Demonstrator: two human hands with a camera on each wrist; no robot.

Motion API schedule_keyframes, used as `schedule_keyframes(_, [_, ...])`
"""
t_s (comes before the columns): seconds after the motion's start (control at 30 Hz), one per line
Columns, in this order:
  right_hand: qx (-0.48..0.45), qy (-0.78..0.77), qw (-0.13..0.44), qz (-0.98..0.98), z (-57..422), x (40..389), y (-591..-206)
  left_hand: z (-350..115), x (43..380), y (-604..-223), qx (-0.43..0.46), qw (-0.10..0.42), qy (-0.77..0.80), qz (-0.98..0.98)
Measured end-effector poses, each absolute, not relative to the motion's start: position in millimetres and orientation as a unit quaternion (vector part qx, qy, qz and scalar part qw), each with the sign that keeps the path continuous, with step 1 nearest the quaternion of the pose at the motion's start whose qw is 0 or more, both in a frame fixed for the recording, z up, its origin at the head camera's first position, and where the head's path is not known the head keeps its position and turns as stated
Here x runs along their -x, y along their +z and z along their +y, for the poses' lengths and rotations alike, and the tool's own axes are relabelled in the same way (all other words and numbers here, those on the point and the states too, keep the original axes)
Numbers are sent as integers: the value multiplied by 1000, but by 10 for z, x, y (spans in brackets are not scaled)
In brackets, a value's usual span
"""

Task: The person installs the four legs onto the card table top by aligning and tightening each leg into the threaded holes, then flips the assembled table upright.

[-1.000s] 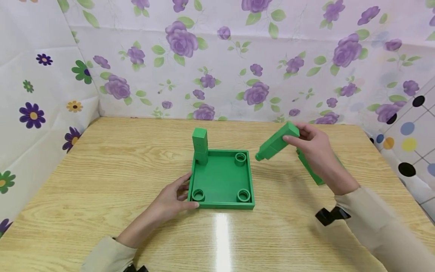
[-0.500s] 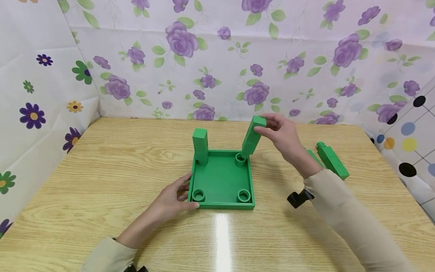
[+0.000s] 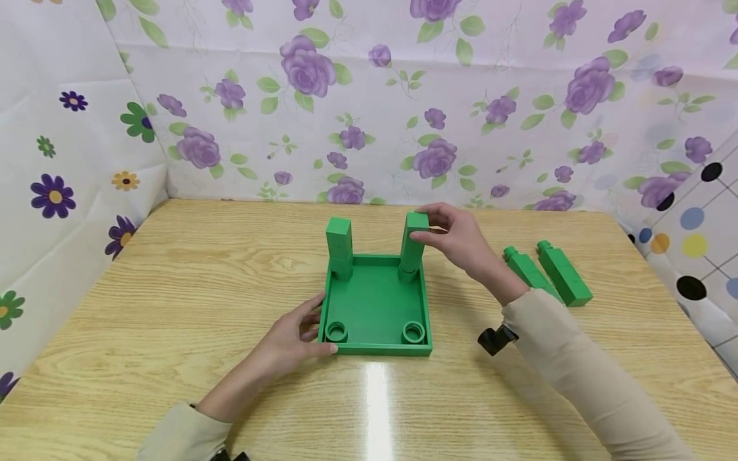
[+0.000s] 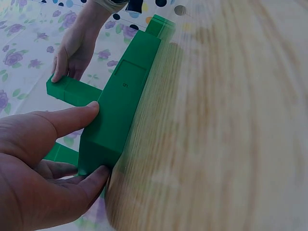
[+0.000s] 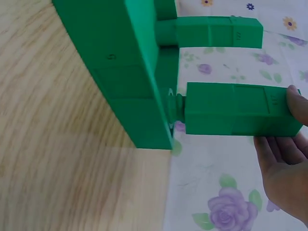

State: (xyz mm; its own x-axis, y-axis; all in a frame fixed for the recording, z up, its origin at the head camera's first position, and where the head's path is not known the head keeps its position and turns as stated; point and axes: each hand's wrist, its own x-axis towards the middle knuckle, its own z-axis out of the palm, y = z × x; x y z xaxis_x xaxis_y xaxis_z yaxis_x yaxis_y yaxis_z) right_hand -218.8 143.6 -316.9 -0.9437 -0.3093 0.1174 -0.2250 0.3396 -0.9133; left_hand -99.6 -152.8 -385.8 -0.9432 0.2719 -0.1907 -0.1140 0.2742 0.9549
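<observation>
A shallow green square tray with a ringed socket in each visible corner lies on the table. My left hand grips its front left corner, thumb at the front edge and fingers along the left side. With thumb and fingers my right hand pinches the upper end of a green square post, which stands nearly upright at the back right socket. In the right wrist view the post's threaded peg shows partly at the socket. Another green post stands upright in the back left corner.
Two green posts with threaded ends lie side by side on the wooden table, right of the tray, one partly behind the right forearm. The front sockets hold nothing. A flowered cloth hangs behind the table.
My right hand has carried the tilted post leftward to the back right socket, then upright and lower onto it. The two lying posts came into fuller view. The left hand stays put.
</observation>
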Motion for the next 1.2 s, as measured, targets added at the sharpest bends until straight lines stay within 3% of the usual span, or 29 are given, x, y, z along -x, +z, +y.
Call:
schedule_keyframes(0.83, [196,-539,86,814,1463,2192,-3157,-1533,991,-3852,-53,162,602,780])
schedule_keyframes(1.2, [158,-464,-18,872,1341,2195,-3223,-1535,993,-3854,-51,161,602,781])
